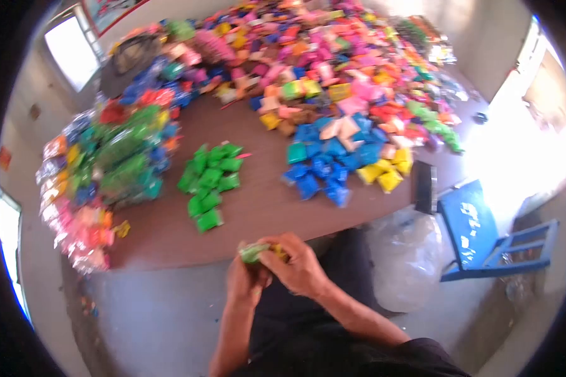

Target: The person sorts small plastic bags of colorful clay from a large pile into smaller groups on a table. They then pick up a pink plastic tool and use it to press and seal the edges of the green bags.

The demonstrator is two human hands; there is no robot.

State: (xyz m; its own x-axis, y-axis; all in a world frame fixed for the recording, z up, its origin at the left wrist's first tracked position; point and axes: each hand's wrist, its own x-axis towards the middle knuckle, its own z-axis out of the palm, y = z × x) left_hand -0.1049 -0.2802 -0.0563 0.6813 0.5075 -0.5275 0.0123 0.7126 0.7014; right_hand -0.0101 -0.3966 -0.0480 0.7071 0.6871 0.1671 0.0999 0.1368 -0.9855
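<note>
Close to my body, just off the table's front edge, both hands are together. My left hand (245, 276) is closed around a small light green plastic packet (253, 253). My right hand (300, 267) is closed too, its thumb against the green packet. A yellow piece (280, 252) shows between the right fingers; blur hides what kind of thing it is. Beyond my hands a group of green packets (209, 176) lies on the brown table (258, 217). To its right are blue packets (321, 173) and a few yellow packets (390, 173).
A big heap of mixed coloured packets (308, 56) covers the table's far side. Filled clear bags (129, 151) are stacked at left. A black box-like object (426, 187) sits at the right edge. Below are a clear plastic bag (405, 264) and a blue chair (468, 226).
</note>
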